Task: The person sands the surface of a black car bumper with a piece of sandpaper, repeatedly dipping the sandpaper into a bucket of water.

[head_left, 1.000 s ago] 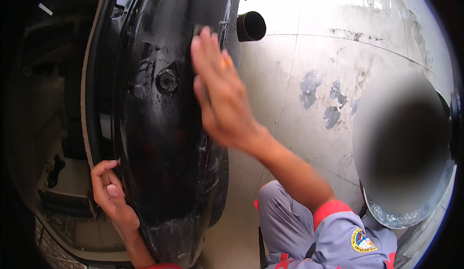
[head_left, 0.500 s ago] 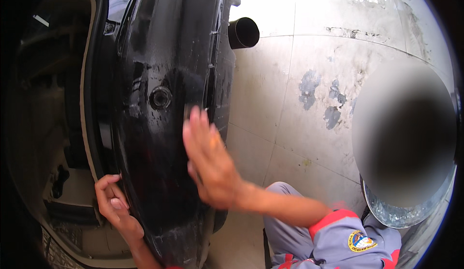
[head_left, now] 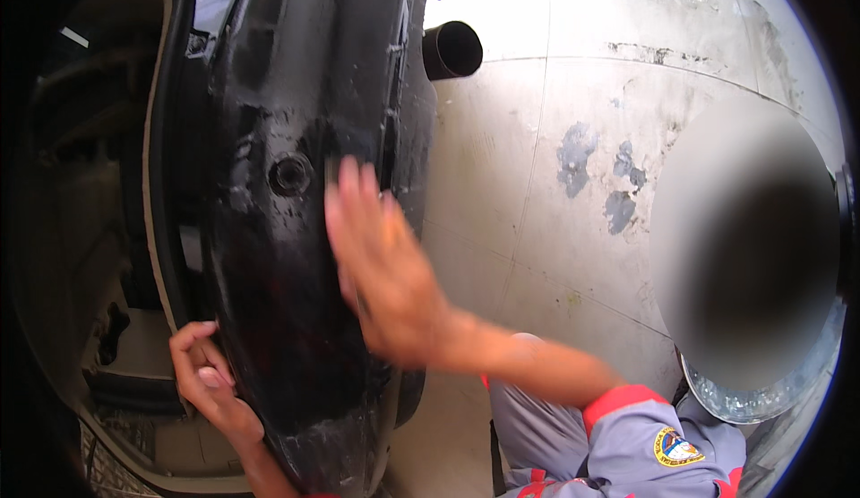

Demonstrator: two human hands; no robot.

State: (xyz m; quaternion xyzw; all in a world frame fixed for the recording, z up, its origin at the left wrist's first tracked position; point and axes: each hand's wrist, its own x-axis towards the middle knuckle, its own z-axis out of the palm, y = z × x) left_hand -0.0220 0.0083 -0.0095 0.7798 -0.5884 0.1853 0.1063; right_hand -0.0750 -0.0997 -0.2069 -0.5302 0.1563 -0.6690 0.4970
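A long black bumper-like car panel runs down the middle, with pale smudges and a round recessed fitting. My right hand, blurred, presses near its right side, fingers straight and together; a thin edge shows at the fingertips, but what is under them I cannot make out. My left hand sits at the panel's left edge, fingers curled against it and thumb bent inward.
A dark car section with beige-edged trim fills the left. A black round pipe sticks out past the panel. The tiled floor has grey patches. A blurred oval with a metal rim is at right; my grey-clad knee is below.
My right hand moved from high on the panel down toward me, then slightly back up beside the fitting. My left hand stays at the edge with little change.
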